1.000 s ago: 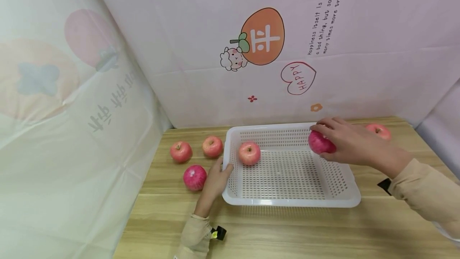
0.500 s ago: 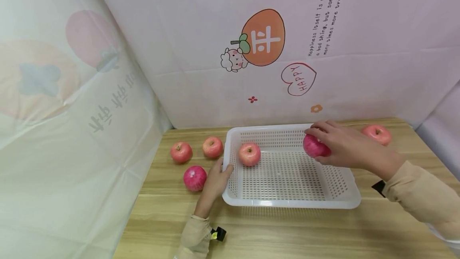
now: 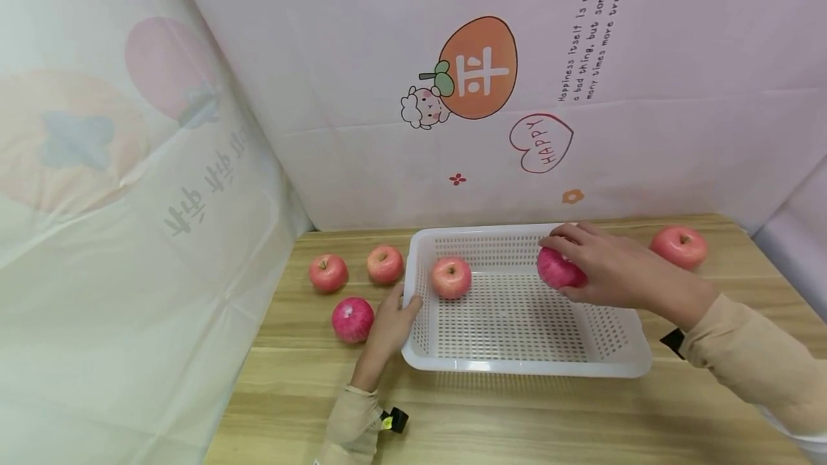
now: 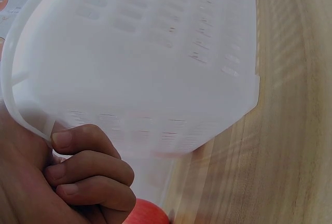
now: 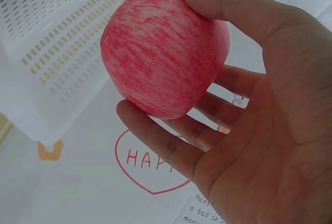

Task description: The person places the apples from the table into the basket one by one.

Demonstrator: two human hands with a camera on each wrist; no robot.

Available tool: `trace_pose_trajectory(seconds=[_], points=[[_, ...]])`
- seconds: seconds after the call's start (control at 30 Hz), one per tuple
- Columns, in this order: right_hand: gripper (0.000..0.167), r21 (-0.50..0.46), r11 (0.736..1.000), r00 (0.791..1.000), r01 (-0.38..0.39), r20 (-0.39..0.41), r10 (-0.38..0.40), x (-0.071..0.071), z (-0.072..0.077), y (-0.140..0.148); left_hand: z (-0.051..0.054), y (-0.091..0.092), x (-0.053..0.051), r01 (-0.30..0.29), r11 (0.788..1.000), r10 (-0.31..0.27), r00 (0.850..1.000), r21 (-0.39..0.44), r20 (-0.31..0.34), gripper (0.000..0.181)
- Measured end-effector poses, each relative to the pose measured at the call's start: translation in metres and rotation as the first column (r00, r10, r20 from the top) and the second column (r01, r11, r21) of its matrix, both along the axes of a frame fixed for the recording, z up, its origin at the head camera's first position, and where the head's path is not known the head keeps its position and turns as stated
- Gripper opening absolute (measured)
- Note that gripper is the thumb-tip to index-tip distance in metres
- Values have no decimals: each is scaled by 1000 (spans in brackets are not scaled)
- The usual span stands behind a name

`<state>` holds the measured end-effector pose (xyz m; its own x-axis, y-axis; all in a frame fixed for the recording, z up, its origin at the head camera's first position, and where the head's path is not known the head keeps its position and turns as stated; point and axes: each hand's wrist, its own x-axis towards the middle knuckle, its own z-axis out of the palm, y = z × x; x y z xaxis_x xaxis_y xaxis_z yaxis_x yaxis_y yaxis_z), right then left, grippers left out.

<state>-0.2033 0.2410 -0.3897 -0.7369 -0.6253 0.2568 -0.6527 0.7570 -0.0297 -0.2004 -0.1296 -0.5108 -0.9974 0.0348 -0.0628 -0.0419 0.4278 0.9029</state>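
Observation:
A white perforated plastic basket stands on the wooden table. My left hand grips its left rim; in the left wrist view the fingers are curled at the rim. Over the right part of the basket, my right hand holds a deep pink apple. The right wrist view shows this streaked apple between thumb and fingers. Inside the basket, near its left end, sits a lighter red apple.
Left of the basket lie two light red apples and a deep pink apple. Another red apple lies at the right, behind my right forearm. A printed white cloth hangs along the table's back edge.
My right hand has carried the deep pink apple left and slightly down, further over the basket's inside. My left hand keeps its hold on the rim.

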Motion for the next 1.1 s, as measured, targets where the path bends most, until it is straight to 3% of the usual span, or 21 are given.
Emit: trace_pose_trajectory(seconds=[0.27,0.87,1.1], points=[[67,8,1000,1000,6,11,-6,1,1,-6,-2,0,0,3,1000,-3,1000,-7,-2,42],[67,24,997,997,-71,13,70,3,-5,-19,-2,2,0,-3,1000,3,1000,-29,4,41],[68,29,997,997,-75,31,74,2,-6,-24,-4,0,-1,14,1000,-14,1000,1,-10,41]])
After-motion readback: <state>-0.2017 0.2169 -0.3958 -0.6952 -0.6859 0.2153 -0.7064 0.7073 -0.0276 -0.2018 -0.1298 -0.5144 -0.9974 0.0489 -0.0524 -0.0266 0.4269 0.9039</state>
